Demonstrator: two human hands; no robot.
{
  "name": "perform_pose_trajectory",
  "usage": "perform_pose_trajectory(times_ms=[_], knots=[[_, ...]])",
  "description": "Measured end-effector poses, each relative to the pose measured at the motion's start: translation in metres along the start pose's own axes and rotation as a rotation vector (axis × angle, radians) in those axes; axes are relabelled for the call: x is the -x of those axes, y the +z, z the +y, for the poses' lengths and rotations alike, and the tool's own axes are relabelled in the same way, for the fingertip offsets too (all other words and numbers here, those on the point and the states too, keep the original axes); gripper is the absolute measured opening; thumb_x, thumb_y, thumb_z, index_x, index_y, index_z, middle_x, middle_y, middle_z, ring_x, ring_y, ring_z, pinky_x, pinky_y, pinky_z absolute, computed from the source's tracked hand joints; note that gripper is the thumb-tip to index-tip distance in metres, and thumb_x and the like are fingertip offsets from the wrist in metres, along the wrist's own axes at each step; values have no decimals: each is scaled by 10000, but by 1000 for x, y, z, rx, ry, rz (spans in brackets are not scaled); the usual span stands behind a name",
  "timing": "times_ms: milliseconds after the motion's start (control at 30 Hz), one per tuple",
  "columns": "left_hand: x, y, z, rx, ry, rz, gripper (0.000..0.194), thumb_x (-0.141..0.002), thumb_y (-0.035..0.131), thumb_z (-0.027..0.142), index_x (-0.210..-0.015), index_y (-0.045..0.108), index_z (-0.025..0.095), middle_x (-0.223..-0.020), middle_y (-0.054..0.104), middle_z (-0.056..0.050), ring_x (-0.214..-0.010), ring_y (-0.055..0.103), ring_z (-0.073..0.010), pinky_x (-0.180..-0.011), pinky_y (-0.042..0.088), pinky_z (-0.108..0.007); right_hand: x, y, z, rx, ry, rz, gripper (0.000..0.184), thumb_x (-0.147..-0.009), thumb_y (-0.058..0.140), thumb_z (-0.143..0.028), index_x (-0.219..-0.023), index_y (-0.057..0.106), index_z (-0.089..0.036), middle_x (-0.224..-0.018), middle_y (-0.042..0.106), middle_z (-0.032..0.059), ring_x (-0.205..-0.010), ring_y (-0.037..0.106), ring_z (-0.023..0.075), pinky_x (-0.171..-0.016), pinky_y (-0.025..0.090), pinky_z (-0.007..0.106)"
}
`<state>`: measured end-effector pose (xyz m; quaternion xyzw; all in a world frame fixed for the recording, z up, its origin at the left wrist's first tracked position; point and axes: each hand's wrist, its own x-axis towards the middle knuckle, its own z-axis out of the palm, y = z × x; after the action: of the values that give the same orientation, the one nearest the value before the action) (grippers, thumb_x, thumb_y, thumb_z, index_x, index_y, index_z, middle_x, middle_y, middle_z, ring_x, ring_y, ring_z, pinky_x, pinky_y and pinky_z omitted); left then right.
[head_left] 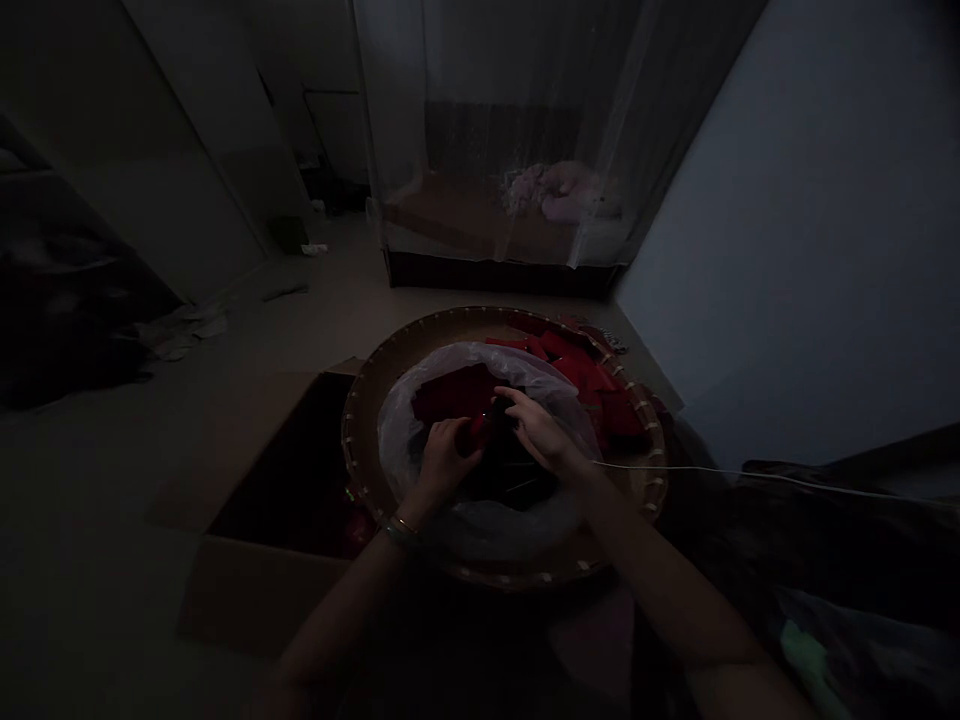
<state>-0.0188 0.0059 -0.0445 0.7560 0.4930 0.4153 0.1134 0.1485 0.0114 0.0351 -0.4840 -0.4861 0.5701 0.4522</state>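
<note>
The room is very dim. Over a round woven bamboo tray (pixel 358 400), my left hand (pixel 444 458) is closed around a small shiny red object (pixel 478 430), its exact kind too dark to tell. My right hand (pixel 538 428) is close beside it, index finger stretched toward the left and the other fingers bent. Something dark seems to be at its fingertips, but I cannot make it out. Below both hands lies a whitish plastic bag (pixel 397 420), spread open, with dark red pieces (pixel 454 392) and black items inside. More flat red pieces (pixel 577 365) are heaped at the tray's far right.
An open cardboard box (pixel 262 550) stands left of the tray, with something red inside. A thin white cord (pixel 697 468) runs from the tray to the right. Behind is a netted bed (pixel 480 235); a pale wall (pixel 810 220) rises at right. Dark bundles lie at lower right.
</note>
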Motion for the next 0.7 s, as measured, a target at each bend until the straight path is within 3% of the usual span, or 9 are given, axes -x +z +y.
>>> perform_pose_trajectory(times_ms=[133,267,367,467,567,700], knots=[[0,0,0,5,-18,3,466,-617,723,172,-1049,546,178,-981,622,-73,-877,561,-222,-768,477,-363,0,2,8,93,-55,21,432,-762,421,-218,-1178,536,-243,-1274,542,17,-1220,452,192,-1024,357,355],[1,1,-2,7,-38,7,477,-618,718,169,-1063,547,192,-993,619,-71,-896,563,-225,-785,476,-373,3,-3,10,171,-107,-78,419,-815,412,-252,-1215,534,-251,-1302,531,25,-1248,434,183,-1043,340,360],[1,1,-3,12,-42,16,480,-615,722,169,-1063,550,190,-982,624,-69,-891,563,-226,-791,475,-376,9,-11,6,335,-168,-167,432,-778,474,-215,-1200,560,-238,-1288,545,42,-1218,468,198,-1049,336,380],[1,2,-3,19,-41,17,472,-617,725,178,-1057,554,189,-985,626,-70,-892,564,-226,-791,475,-374,12,-16,-1,545,-328,-198,476,-700,542,-134,-1163,588,-231,-1224,581,56,-1142,520,210,-1015,369,390],[0,2,-2,18,-30,-9,463,-623,721,189,-1056,559,195,-983,627,-66,-889,563,-225,-780,475,-371,11,-15,-6,658,-425,-134,430,-682,522,-71,-1072,627,-222,-1093,622,58,-1033,566,197,-926,434,366],[0,0,1,30,-16,-33,462,-624,718,185,-1058,560,196,-980,628,-62,-887,557,-219,-774,474,-362,6,-5,-6,651,-425,13,295,-689,533,-88,-942,634,-202,-976,593,52,-842,587,162,-722,499,289]])
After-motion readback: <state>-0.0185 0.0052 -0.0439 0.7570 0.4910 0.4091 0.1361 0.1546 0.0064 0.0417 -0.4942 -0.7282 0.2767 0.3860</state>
